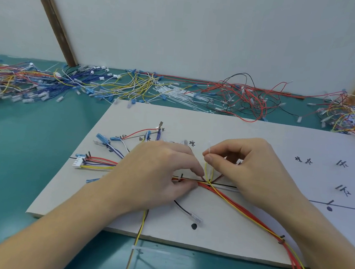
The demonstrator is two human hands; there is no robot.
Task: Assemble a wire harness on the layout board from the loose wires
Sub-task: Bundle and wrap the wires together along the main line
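Note:
The pale layout board (pixel 258 137) lies on the green table, marked with black lines and pegs. A bundle of red and yellow wires (pixel 241 210) runs across it toward the lower right, past a peg (pixel 281 239). My left hand (pixel 155 175) pinches the bundle at the junction near the board's middle. Just right of it, my right hand (pixel 251 171) pinches a thin white cable tie (pixel 209 149) above the junction. A white connector (pixel 79 161) with coloured wires sits at the board's left. Blue terminals (pixel 102 138) fan out above it.
Heaps of loose wires line the table's back edge: blue and mixed (pixel 25 80) at left, yellow and white (pixel 138 85), red and black (pixel 241 97), mixed (pixel 351 116) at right. White cable ties (pixel 176 95) lie among them. One more cable tie (pixel 150 251) lies below the board.

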